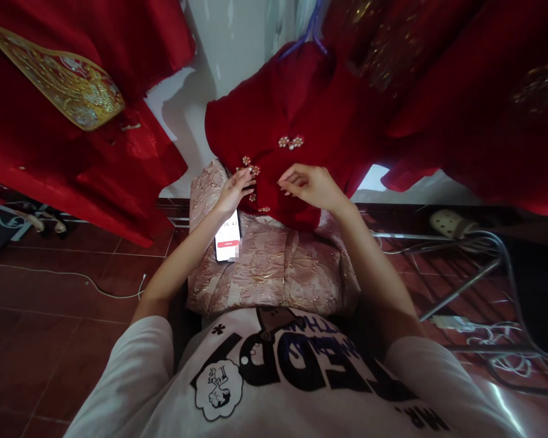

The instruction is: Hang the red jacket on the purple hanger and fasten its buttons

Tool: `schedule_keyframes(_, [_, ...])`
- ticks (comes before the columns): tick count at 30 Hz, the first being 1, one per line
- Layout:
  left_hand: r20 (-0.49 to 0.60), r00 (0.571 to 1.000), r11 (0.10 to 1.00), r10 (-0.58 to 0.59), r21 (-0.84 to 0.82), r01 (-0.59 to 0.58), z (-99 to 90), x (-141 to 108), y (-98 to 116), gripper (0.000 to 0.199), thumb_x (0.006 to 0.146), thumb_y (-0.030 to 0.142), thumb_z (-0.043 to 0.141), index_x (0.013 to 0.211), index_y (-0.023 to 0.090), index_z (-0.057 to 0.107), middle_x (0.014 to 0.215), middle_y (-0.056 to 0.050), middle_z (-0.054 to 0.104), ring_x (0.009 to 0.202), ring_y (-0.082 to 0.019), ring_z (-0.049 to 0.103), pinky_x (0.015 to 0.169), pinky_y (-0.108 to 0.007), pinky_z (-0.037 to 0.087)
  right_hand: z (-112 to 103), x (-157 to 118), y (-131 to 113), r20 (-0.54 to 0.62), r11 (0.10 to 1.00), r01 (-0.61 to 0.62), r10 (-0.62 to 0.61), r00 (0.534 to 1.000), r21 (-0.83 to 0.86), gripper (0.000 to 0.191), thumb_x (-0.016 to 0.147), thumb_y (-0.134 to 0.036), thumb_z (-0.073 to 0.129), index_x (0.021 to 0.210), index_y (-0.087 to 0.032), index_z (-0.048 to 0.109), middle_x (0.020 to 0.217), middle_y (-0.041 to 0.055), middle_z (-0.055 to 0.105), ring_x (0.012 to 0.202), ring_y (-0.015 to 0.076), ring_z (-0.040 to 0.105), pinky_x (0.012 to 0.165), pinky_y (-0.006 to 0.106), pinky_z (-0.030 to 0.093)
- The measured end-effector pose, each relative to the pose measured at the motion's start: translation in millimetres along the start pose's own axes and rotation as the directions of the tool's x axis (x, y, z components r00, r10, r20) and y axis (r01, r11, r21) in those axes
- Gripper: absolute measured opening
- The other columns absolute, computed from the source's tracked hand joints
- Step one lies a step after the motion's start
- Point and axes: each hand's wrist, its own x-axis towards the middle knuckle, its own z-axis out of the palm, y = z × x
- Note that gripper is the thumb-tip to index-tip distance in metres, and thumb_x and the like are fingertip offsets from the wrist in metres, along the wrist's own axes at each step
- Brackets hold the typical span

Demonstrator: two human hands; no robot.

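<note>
A dark red garment hangs from a blue hanger, its lower part lying over my lap. Gold and pearl flower ornaments decorate its front. My left hand is at the garment's left side, thumb and fingers closed on a small flower ornament there. To the right, my right hand is raised just over the red cloth with its fingertips pinched together. Anything between those fingertips is too small to make out. More small ornaments lie on the cloth below the hands.
Pink brocade fabric covers my lap, and a lit phone rests on it below my left hand. Red garments with gold embroidery hang on both sides. A metal frame, white cables and a beige clog are at the right.
</note>
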Motion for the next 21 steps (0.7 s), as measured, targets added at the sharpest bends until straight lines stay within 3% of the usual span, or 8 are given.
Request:
schedule_keyframes(3, [0.005, 0.999, 0.998, 0.033, -0.05, -0.032, 1.4, 12, -4, 0.054, 0.1, 0.067, 0.057, 0.126, 0.019, 0.059, 0.135, -0.017, 0.065, 0.131, -0.028, 0.061, 0.101, -0.04, 0.055, -1, 0, 1, 0.003, 1.0, 0.004, -0.004, 1.0, 0.003, 0.024, 0.09, -0.04, 0.071, 0.094, -0.017, 0.07, 0.087, 0.0064, 0.075, 0.08, 0.0176, 0.071, 0.078, 0.033, 0.06])
schedule_keyframes(5, [-0.014, 0.999, 0.997, 0.03, -0.075, -0.031, 3.5, 18, -7, 0.058, 0.097, 0.071, 0.059, 0.122, 0.019, 0.061, 0.129, -0.016, 0.067, 0.127, -0.029, 0.063, 0.1, -0.04, 0.055, 0, 0, 1, 0.007, 1.0, 0.009, -0.009, 1.0, 0.007, 0.025, 0.089, -0.041, 0.071, 0.094, -0.017, 0.07, 0.087, 0.0067, 0.075, 0.081, 0.0177, 0.072, 0.078, 0.033, 0.06])
schedule_keyframes(11, [-0.192, 0.98, 0.945, -0.055, -0.326, -0.011, 12.7, 16, -3, 0.04, 0.094, 0.057, 0.07, 0.107, 0.019, 0.065, 0.111, -0.01, 0.072, 0.109, -0.023, 0.069, 0.094, -0.032, 0.055, 0, 1, 4, 0.009, 0.999, 0.024, -0.024, 1.0, 0.024, 0.03, 0.087, -0.046, 0.071, 0.094, -0.017, 0.071, 0.086, 0.0064, 0.075, 0.08, 0.017, 0.071, 0.077, 0.032, 0.06])
schedule_keyframes(15, [-0.228, 0.968, 0.886, -0.102, -0.464, -0.016, 15.8, 8, 8, 0.036, 0.088, 0.053, 0.08, 0.095, 0.019, 0.069, 0.099, -0.008, 0.073, 0.105, -0.023, 0.071, 0.093, -0.03, 0.055, 0, 1, 6, 0.015, 0.998, 0.033, -0.033, 0.999, 0.047, 0.036, 0.085, -0.053, 0.073, 0.093, -0.018, 0.07, 0.085, 0.007, 0.075, 0.078, 0.0179, 0.071, 0.075, 0.034, 0.06])
schedule_keyframes(21, [-0.251, 0.961, 0.87, -0.119, -0.493, -0.021, 18.2, 3, 19, 0.03, 0.087, 0.045, 0.084, 0.089, 0.018, 0.071, 0.097, -0.007, 0.074, 0.103, -0.022, 0.072, 0.094, -0.031, 0.055, 1, 1, 7, 0.012, 0.997, 0.04, -0.041, 0.999, 0.065, 0.035, 0.084, -0.053, 0.072, 0.091, -0.019, 0.069, 0.083, 0.0067, 0.074, 0.077, 0.0185, 0.071, 0.075, 0.036, 0.06])
